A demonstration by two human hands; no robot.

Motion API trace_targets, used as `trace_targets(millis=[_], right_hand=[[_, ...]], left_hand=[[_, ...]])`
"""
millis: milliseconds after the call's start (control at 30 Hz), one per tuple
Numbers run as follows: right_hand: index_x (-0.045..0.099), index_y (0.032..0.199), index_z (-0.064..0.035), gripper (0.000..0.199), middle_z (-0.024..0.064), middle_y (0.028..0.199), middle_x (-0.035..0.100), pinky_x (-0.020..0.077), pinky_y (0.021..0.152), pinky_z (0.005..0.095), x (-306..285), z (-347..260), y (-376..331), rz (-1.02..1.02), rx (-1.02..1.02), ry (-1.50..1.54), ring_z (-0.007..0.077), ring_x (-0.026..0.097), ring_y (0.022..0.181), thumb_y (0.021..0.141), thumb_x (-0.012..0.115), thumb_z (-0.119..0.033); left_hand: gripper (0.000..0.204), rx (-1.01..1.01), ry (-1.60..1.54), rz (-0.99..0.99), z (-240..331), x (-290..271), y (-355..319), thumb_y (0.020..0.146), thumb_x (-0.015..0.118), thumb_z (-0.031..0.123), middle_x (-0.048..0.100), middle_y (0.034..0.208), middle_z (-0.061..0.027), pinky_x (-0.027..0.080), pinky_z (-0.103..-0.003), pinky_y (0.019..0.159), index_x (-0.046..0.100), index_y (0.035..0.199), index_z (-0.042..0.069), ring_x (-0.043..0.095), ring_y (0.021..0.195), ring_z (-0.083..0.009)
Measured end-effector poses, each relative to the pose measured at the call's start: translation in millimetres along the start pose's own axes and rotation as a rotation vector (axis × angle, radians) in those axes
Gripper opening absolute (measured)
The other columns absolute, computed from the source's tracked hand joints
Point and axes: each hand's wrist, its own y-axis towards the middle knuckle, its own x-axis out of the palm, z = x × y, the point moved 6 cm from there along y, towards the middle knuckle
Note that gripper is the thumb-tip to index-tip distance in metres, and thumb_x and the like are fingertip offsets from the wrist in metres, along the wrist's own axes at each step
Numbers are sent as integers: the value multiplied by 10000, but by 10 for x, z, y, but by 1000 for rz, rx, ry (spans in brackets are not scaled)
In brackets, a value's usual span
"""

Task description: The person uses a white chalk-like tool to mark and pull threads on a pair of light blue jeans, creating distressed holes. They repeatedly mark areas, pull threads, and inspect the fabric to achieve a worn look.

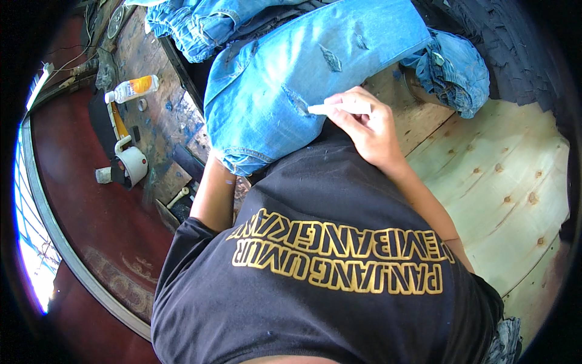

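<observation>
A pair of light blue jeans (260, 79) lies stretched across my lap, with worn, frayed slits on the leg. My left forearm (215, 191) goes in at the hemmed opening of the leg, so the cloth hides my left hand and its fingers. On top of the leg, my right hand (370, 124) is closed around a slim white pen-like stick (324, 110). The stick's tip touches or almost touches the fabric at a frayed slit (295, 99). Two more worn patches show farther up, one of them a dark tear (331, 59).
More jeans (200, 27) are heaped at the far left, and a bunched blue denim piece (458, 73) lies at the right. A worn wooden table (148, 57) carries a clear bottle (132, 88) with an orange label. Beside it stands a white cup-shaped holder (131, 165). Pale plywood (503, 182) spreads at right.
</observation>
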Motion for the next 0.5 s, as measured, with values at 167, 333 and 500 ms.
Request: trace_targets(millis=[167, 333, 500], right_hand=[[756, 1101, 34, 130, 46, 1019, 705, 458, 709, 222, 91, -58, 55, -171, -9, -130, 71, 589, 830, 1016, 718, -56], [746, 1082, 40, 126, 63, 1039, 722, 491, 733, 235, 38, 30, 170, -36, -20, 41, 93, 624, 837, 1019, 709, -63], [764, 1034, 1, 128, 43, 942, 695, 466, 681, 235, 12, 80, 155, -100, 34, 158, 79, 616, 792, 1000, 740, -120]], left_hand=[[677, 4, 0, 9, -6, 7, -9, 1085, 462, 478, 563, 1504, -233, 414, -528, 1211, 463, 1504, -53, 549, 1397, -364], [688, -1, 11, 20, -21, -19, -10, 1092, 454, 490, 552, 1516, -235, 409, -527, 1214, 452, 1511, -55, 543, 1404, -362], [699, 1, 15, 25, -10, -9, 0, 1098, 445, 501, 541, 1528, -238, 405, -526, 1218, 441, 1518, -57, 536, 1411, -359]])
